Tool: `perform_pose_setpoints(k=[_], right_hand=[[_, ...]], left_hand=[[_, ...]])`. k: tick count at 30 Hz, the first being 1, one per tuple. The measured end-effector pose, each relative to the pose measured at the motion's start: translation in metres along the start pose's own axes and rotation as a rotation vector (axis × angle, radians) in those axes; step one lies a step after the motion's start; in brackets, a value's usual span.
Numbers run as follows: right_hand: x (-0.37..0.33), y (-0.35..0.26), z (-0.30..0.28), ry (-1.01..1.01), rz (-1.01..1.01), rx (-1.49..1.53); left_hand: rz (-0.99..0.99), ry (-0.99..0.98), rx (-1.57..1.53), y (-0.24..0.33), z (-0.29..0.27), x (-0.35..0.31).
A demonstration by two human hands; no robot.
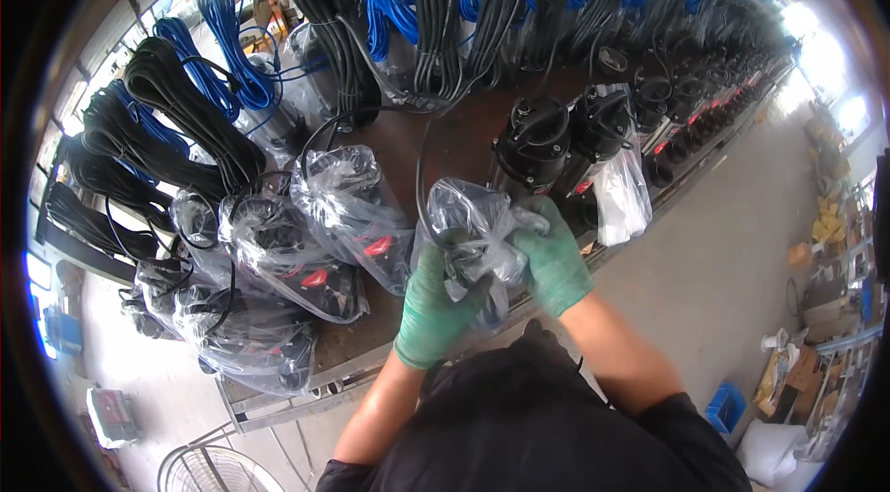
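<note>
Close in front of me, a clear plastic bag (468,206) covers a pump, with its plastic bunched together near the top. My left hand (438,306), in a green glove, is closed on the gathered plastic from the left. On the other side, my green-gloved right hand (554,255) grips the same bunch. A black cable (422,167) runs up from the bag beside my left hand. Most of the pump inside is hidden by the plastic and my hands. Just beyond my right hand stands an unbagged black pump (530,149) with a top handle.
Several bagged pumps (345,200) stand on the left of the workbench (385,135). Coiled black cables (338,38) and blue cables (222,38) line its far side. A row of black pumps (654,102) stretches away right. A fan (213,469) stands at lower left.
</note>
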State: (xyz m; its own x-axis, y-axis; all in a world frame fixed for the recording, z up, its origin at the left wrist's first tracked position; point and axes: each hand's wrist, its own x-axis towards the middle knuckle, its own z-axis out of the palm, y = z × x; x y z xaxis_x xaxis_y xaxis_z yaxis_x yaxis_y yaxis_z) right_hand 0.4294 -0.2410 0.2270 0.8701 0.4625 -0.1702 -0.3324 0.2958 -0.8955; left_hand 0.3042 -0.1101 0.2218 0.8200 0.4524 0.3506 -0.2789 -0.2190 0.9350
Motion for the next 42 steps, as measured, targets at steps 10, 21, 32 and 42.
perform_pose_setpoints(k=[10,21,32,42], right_hand=[[-0.041,-0.017,-0.004,-0.424,-0.659,-0.966],[0.020,-0.024,-0.016,-0.222,0.271,-0.503],[0.005,-0.065,0.011,-0.494,-0.217,-1.467],[0.027,-0.055,-0.004,-0.212,-0.835,-1.417]], left_hand=[[-0.192,0.121,0.022,0.017,0.010,0.019],[-0.143,-0.197,0.328,0.047,-0.033,0.029],[0.557,-0.197,0.630,-0.010,-0.010,0.084],[0.544,-0.188,0.627,-0.010,-0.010,0.079]])
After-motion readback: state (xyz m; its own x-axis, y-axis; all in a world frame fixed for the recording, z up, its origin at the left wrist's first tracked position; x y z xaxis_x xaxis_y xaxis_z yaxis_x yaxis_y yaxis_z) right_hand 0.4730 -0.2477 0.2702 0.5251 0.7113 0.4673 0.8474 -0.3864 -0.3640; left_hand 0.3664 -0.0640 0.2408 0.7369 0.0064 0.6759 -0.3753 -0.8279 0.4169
